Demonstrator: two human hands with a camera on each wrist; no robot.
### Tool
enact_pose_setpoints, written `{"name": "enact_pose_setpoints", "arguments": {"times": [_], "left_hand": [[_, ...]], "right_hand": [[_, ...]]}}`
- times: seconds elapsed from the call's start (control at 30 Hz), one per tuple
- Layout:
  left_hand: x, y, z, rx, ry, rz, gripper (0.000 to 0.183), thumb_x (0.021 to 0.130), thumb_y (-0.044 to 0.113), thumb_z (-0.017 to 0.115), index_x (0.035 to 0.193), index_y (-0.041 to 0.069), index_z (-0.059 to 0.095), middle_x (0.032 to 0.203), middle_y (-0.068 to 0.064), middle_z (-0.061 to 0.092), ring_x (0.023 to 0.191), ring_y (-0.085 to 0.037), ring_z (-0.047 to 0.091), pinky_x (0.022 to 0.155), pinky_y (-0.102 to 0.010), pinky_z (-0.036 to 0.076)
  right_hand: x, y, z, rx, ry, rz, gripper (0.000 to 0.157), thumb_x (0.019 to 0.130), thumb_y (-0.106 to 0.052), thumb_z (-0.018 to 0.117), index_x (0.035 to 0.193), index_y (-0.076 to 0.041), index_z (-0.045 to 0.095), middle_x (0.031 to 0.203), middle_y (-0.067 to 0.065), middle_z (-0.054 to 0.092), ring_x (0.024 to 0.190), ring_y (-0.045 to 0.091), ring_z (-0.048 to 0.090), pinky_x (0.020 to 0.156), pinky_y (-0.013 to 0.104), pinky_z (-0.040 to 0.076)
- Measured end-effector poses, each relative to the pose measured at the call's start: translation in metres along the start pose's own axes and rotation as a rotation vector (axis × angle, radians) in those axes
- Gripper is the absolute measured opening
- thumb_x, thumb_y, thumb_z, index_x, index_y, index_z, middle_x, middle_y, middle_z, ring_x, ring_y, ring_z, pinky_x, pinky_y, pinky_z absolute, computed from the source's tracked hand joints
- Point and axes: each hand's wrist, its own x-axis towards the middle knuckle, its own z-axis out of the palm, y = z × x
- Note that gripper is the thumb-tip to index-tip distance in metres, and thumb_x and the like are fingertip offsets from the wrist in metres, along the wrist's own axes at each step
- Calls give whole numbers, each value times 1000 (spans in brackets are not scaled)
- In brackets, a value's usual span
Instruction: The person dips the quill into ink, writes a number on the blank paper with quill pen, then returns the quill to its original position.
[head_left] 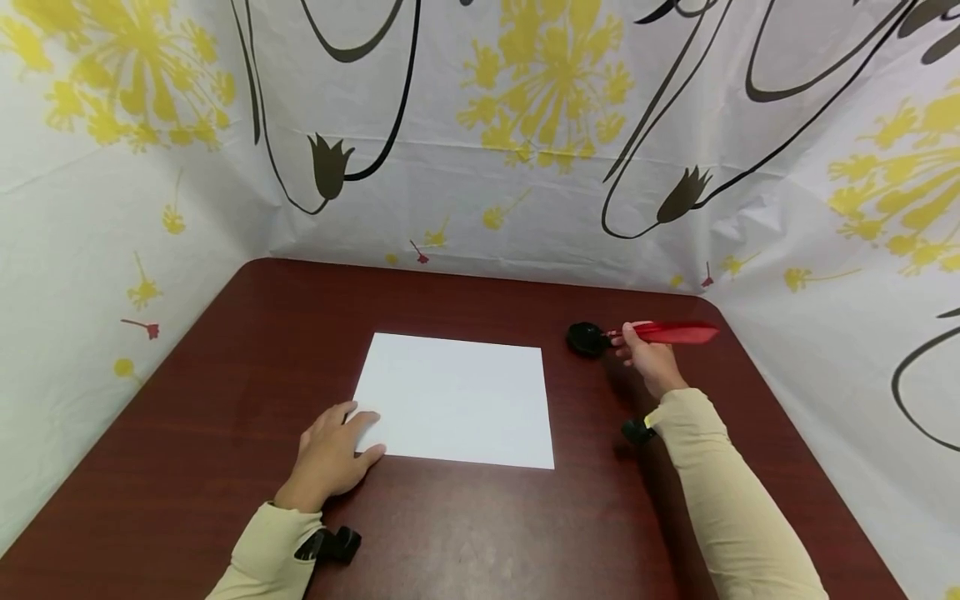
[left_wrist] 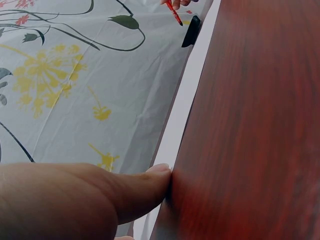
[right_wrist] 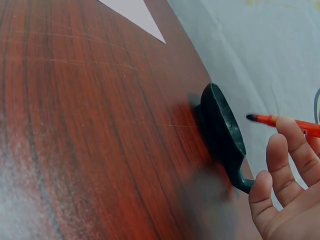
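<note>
A white sheet of paper point(head_left: 457, 400) lies flat on the table. My left hand point(head_left: 330, 450) rests over its near left corner, fingers spread; the thumb point(left_wrist: 142, 187) touches the paper's near edge in the left wrist view. At the right, my right hand point(head_left: 651, 360) pinches a red feather quill pen point(head_left: 678, 332) between thumb and fingers, its dark tip pointing left. Close by that tip sits a small black dish with a curved handle point(head_left: 585, 339). In the right wrist view the tip of the pen point(right_wrist: 285, 122) is beside the dish point(right_wrist: 222, 125), apart from it.
The dark red-brown wooden table point(head_left: 465, 525) reaches back to a white sheet point(head_left: 450, 192) printed with yellow flowers and dark stems, which hangs round the back and sides. A black wrist camera point(head_left: 341, 546) is strapped at my left sleeve, another point(head_left: 637, 431) at my right.
</note>
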Motion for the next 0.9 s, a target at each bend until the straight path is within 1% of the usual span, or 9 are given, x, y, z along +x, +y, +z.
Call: {"name": "enact_pose_setpoints", "arguments": {"times": [0.1, 0.17, 0.37, 0.5, 0.6, 0.63, 0.73, 0.83, 0.9], "left_hand": [[0, 0, 1, 0, -4, -3, 44, 89, 26, 69, 129, 9, 60, 140, -26, 42, 130, -48, 34, 96, -68, 29], [0, 0, 1, -1, -6, -5, 44, 89, 26, 69, 130, 10, 59, 140, -26, 42, 130, -48, 34, 96, -68, 29], [-2, 0, 2, 0, -11, -7, 44, 90, 26, 69, 130, 10, 59, 140, -26, 42, 130, -47, 34, 96, -68, 29], [-3, 0, 1, -1, -12, -8, 44, 90, 26, 69, 130, 9, 59, 140, -26, 42, 130, -47, 33, 96, -68, 29], [-3, 0, 1, -4, -15, -11, 44, 90, 26, 69, 130, 10, 59, 141, -26, 42, 131, -47, 33, 96, -68, 28], [-3, 0, 1, -3, -17, -12, 44, 90, 26, 69, 130, 10, 59, 141, -26, 41, 131, -47, 33, 96, -68, 28], [-2, 0, 0, -3, -20, -12, 44, 90, 26, 69, 130, 10, 59, 141, -26, 41, 131, -47, 33, 97, -68, 28], [-2, 0, 0, -1, -15, -7, 44, 90, 26, 69, 130, 9, 59, 141, -26, 42, 130, -47, 33, 96, -68, 29], [-2, 0, 0, -2, -11, -5, 44, 90, 26, 69, 129, 9, 59, 140, -27, 42, 130, -48, 34, 96, -68, 29]], "right_hand": [[0, 1, 0, 28, -7, 16, 36, 100, -43, 49, 115, -9, 50, 86, -12, 64, 80, 10, 58, 72, 26, 48], [0, 1, 0, 40, -16, 16, 35, 101, -41, 48, 115, -9, 49, 86, -11, 65, 80, 10, 58, 72, 27, 47], [-1, 1, 3, 45, -61, 16, 33, 101, -41, 47, 119, -14, 54, 90, -10, 66, 83, 12, 60, 77, 31, 47], [1, 0, 4, 62, -92, 16, 30, 103, -39, 44, 118, -16, 56, 92, -11, 67, 85, 13, 61, 79, 34, 47], [2, -2, 5, 43, -91, 18, 37, 102, -38, 46, 122, -8, 54, 91, -11, 66, 84, 13, 60, 77, 32, 48], [3, -3, 6, 31, -87, 15, 37, 102, -37, 47, 122, -7, 54, 90, -11, 66, 83, 12, 60, 75, 31, 48], [4, -5, 8, -23, -73, 3, 45, 102, -34, 49, 130, 2, 49, 89, -10, 64, 82, 11, 60, 74, 31, 49], [6, -5, 8, -69, -74, -9, 44, 103, -31, 49, 131, 2, 50, 89, -11, 64, 81, 11, 60, 75, 32, 48], [7, -4, 8, -94, -79, -8, 46, 103, -31, 48, 134, 3, 49, 90, -11, 64, 82, 10, 60, 76, 33, 48]]}}
